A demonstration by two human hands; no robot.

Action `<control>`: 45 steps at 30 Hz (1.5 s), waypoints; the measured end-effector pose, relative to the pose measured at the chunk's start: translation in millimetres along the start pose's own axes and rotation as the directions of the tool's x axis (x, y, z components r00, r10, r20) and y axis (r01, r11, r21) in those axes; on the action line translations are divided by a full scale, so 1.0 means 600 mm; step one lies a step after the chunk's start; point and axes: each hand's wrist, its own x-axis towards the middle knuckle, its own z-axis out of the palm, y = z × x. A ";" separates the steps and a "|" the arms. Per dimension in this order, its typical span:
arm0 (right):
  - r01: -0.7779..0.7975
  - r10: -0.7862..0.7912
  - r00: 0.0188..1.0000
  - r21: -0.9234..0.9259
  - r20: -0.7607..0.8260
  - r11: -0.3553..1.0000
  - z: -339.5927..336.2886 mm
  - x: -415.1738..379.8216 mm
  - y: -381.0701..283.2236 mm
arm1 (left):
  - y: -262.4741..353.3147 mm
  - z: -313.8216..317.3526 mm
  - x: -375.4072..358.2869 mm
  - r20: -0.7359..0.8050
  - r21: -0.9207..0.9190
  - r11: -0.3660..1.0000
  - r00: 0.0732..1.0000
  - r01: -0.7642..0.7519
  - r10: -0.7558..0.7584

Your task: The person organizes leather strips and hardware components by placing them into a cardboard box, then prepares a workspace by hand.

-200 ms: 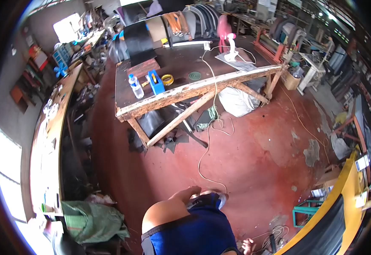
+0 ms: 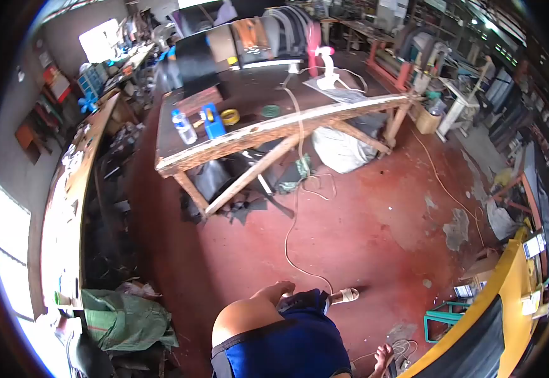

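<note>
My left hand [image 2: 281, 288] reaches forward low in front of my blue shirt [image 2: 281, 346], over the red floor. Its fingers look stretched out, slightly blurred, with nothing visible in them. My right hand [image 2: 384, 356] hangs at the bottom edge, palm turned up, fingers loosely bent and apart, with no object in it. Beside it on the floor lies a coiled pale cable [image 2: 405, 348]. One foot in a light sandal [image 2: 348, 295] steps out ahead of my body.
A wooden workbench [image 2: 255, 142] ahead carries a water bottle [image 2: 184, 127], a blue tape dispenser [image 2: 212, 121], yellow tape [image 2: 230, 116] and a fan [image 2: 327, 69]. A cord [image 2: 290, 246] crosses the floor. A green sack [image 2: 126, 320] lies left; a green stool [image 2: 444, 320] and yellow-edged panel [image 2: 476, 321] stand right.
The workbench has shifted left in view. The sandalled foot has come out from behind my body. My right hand has swung up and right into fuller view.
</note>
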 end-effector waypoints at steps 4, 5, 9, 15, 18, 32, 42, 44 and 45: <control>0.191 -0.169 0.981 -0.354 0.094 0.916 0.115 -0.057 -0.026 | 0.115 -0.007 0.143 0.085 0.145 0.966 0.975 -0.216 0.205; 0.167 -0.192 0.981 -0.429 -0.015 0.888 0.140 -0.083 -0.024 | 0.137 0.011 0.215 0.036 0.253 0.922 0.955 -0.294 0.295; 0.163 -0.360 0.931 -0.818 -0.057 0.551 0.116 -0.055 0.038 | 0.400 -0.148 0.277 0.019 0.067 0.924 0.926 -0.377 0.377; -0.014 -0.291 0.802 -0.504 -0.521 0.863 0.201 -0.219 -0.112 | 0.693 -0.276 0.333 0.170 -0.267 0.785 0.775 -0.558 0.609; 0.230 -0.369 0.724 -0.299 -0.583 0.926 0.199 -0.244 -0.156 | 0.830 -0.289 0.333 0.206 -0.048 0.740 0.718 -0.671 0.665; 0.586 -0.127 0.017 -0.093 -0.992 0.805 -0.127 -0.517 -0.270 | 1.453 -0.004 -0.001 0.336 -0.162 0.379 0.311 -0.911 0.889; 0.569 -0.026 -0.389 -0.262 -0.921 0.780 -0.345 -0.644 -0.229 | 1.695 0.183 -0.202 0.534 -0.105 0.154 0.074 -0.982 0.842; 0.504 -0.010 -0.516 -0.313 -0.857 0.805 -0.388 -0.698 -0.251 | 1.732 0.223 -0.227 0.548 -0.115 0.075 0.000 -0.991 0.837; 0.455 -0.002 -0.582 -0.327 -0.813 0.828 -0.411 -0.723 -0.264 | 1.747 0.242 -0.237 0.554 -0.119 0.041 -0.032 -0.992 0.832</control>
